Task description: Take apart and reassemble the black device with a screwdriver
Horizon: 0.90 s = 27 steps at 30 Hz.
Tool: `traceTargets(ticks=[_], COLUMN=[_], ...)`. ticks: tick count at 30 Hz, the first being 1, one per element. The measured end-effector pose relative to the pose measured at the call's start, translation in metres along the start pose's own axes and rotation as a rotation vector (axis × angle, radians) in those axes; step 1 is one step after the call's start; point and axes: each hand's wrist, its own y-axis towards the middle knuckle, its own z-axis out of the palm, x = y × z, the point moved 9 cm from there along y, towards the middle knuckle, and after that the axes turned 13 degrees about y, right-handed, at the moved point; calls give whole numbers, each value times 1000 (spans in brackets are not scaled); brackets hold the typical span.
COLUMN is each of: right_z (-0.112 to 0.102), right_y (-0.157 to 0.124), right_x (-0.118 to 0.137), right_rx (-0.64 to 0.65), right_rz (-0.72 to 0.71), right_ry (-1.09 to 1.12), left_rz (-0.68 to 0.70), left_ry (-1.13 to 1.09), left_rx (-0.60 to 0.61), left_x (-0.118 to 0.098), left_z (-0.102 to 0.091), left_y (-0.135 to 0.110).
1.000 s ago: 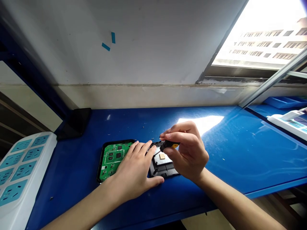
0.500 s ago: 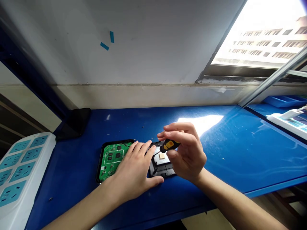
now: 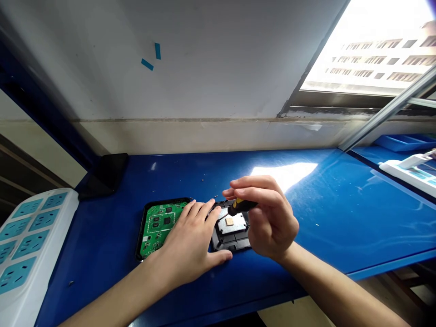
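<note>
My right hand grips a black and yellow screwdriver, held slanting. Its thin shaft reaches down to the left edge of a silver metal plate. That plate, with a small tan square pad on it, lies in a black plastic cover. My left hand lies flat with fingers spread, fingertips at the cover's left side and thumb near its lower edge. Under and left of that hand sits a black housing holding a green circuit board; its right part is hidden by the hand.
A white power strip with blue sockets stands at the left, and a black object is behind it. Tiny screws lie beyond the cover on the blue table. At the far right are a blue tray and another power strip.
My right hand has turned and shifted slightly right, rolling the screwdriver so less yellow shows on its handle. The left hand, cover and circuit board have stayed in place.
</note>
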Motion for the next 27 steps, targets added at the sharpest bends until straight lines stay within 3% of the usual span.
traceTargets(ticks=[5,11,14,27], right_z=[-1,0,1,0], right_y=[5,1,1,11], right_x=[6,-4,0,12], right_rx=[-15,-10,3,-26], right_rz=[-73,60,36,-86], right_ry=[-63,71,96,-123], left_rz=[-9,6,0,-22], left_ry=[-1,13,9,-13], left_rx=[24,23,27,32], left_x=[1,0,0,1], left_z=[0,1,2,-1], left_y=[2,1,1,2])
